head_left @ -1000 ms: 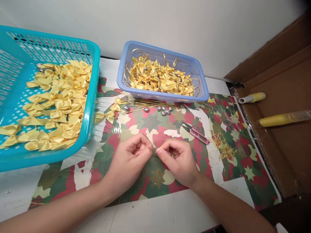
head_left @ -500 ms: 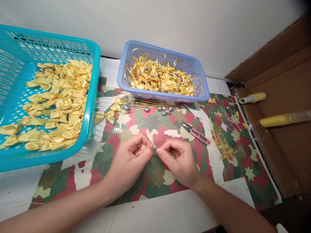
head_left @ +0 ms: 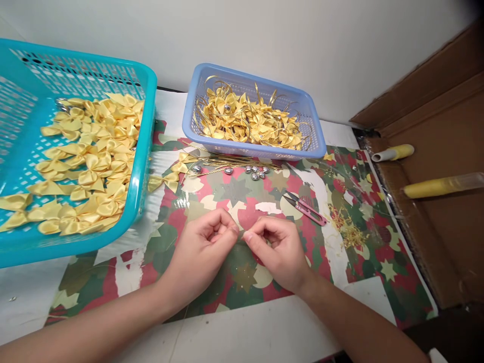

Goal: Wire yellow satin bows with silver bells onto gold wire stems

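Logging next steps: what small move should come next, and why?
Perhaps ease the right hand slightly away from the left hand, both pinches closed: their fingertips nearly meet, and anything held there is too fine to make out, so a little separation might reveal it. The pink snips lie untouched, so cutting seems premature.

Left hand point(head_left: 206, 252): bare
Right hand point(head_left: 282, 252): bare
Left forearm point(head_left: 113, 317): bare, slim
Right forearm point(head_left: 355, 320): bare, slim
White sleeve edge point(head_left: 439, 356): small, mostly cropped

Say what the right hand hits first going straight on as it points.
The left hand, most likely: it sits across a narrow visible gap from the right hand, though depth there is unclear.
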Available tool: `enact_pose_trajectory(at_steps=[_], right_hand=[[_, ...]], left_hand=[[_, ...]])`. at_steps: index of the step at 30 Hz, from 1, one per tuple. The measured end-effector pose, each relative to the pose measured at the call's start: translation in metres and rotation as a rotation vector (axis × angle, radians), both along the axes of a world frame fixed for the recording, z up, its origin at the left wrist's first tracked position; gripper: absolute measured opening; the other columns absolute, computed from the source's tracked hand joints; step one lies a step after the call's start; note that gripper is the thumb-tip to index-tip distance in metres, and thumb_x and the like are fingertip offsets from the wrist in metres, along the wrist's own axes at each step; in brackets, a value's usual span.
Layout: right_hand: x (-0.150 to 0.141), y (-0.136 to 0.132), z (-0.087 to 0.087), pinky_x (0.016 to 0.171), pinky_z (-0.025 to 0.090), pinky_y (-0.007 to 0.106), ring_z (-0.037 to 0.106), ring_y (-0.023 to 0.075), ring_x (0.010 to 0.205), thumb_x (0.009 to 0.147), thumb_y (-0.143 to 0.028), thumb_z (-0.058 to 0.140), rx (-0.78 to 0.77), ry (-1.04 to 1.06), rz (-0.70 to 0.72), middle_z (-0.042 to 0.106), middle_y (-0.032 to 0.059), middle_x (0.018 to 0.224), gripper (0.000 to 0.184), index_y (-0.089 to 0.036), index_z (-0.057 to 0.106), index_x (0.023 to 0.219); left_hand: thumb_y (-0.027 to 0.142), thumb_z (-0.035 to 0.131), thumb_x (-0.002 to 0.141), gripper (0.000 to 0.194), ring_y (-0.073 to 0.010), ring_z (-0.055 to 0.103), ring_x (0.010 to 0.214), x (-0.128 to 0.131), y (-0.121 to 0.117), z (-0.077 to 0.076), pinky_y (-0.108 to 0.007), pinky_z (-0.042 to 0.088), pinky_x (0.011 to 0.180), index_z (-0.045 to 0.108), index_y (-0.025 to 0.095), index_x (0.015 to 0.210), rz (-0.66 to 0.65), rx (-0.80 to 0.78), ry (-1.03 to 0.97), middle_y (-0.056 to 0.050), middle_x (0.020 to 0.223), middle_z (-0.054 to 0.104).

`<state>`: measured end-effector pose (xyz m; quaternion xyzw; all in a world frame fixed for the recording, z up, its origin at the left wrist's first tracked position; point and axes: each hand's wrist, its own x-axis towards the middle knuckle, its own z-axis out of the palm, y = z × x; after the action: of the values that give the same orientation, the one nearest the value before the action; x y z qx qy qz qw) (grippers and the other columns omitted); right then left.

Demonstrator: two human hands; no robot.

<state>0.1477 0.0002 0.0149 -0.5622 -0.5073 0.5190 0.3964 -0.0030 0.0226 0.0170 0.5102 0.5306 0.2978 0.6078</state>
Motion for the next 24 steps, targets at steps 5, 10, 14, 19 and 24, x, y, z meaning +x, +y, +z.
enact_pose_trajectory(at_steps=[5, 10, 14, 19, 24], right_hand=[[0.0006, -0.0006, -0.0004, 0.046, 0.033, 0.021, 0.038, 0.0076, 0.049, 0.079, -0.019, 0.059, 0.007, -0.006, 0.001, 0.043, -0.0048, 0.052, 0.025, -0.018, 0.049, 0.057], [0.0, -0.0013, -0.0002, 0.045, 0.033, 0.021, 0.038, 0.0077, 0.049, 0.079, -0.019, 0.059, 0.006, -0.007, 0.004, 0.043, -0.0047, 0.052, 0.025, -0.018, 0.049, 0.057], [-0.0002, -0.0011, 0.0003, 0.045, 0.033, 0.021, 0.037, 0.0078, 0.049, 0.08, -0.019, 0.058, 0.003, -0.014, 0.003, 0.043, -0.0048, 0.052, 0.025, -0.018, 0.049, 0.057], [-0.0003, -0.0006, 0.0006, 0.045, 0.033, 0.022, 0.037, 0.0079, 0.048, 0.079, -0.019, 0.058, -0.004, -0.016, 0.004, 0.042, -0.0048, 0.052, 0.025, -0.018, 0.048, 0.057], [0.0002, -0.001, 0.0, 0.045, 0.033, 0.021, 0.037, 0.0078, 0.048, 0.079, -0.019, 0.058, 0.001, -0.013, 0.003, 0.042, -0.0048, 0.052, 0.025, -0.018, 0.048, 0.056]], left_hand=[[0.029, 0.051, 0.081, 0.022, -0.0053, 0.029, 0.043, 0.0009, 0.0012, 0.001, -0.016, 0.021, 0.037, 0.048, 0.019, 0.062, 0.013, -0.006, -0.009, 0.009, 0.049, 0.037], [0.028, 0.05, 0.082, 0.02, -0.0052, 0.029, 0.042, -0.0006, 0.0013, 0.0019, -0.017, 0.022, 0.037, 0.049, 0.019, 0.063, 0.021, -0.011, -0.02, 0.009, 0.049, 0.037], [0.028, 0.049, 0.082, 0.021, -0.0057, 0.03, 0.042, -0.0005, 0.0011, 0.0024, -0.017, 0.024, 0.037, 0.048, 0.02, 0.063, 0.009, -0.019, -0.038, 0.009, 0.049, 0.037], [0.03, 0.05, 0.083, 0.02, -0.0064, 0.03, 0.042, 0.0003, 0.0019, 0.0019, -0.018, 0.025, 0.038, 0.05, 0.02, 0.066, -0.001, -0.037, -0.057, 0.009, 0.048, 0.036], [0.03, 0.051, 0.082, 0.02, -0.0064, 0.03, 0.043, -0.0004, 0.0024, 0.0036, -0.018, 0.024, 0.039, 0.05, 0.02, 0.066, -0.007, -0.044, -0.059, 0.009, 0.048, 0.036]])
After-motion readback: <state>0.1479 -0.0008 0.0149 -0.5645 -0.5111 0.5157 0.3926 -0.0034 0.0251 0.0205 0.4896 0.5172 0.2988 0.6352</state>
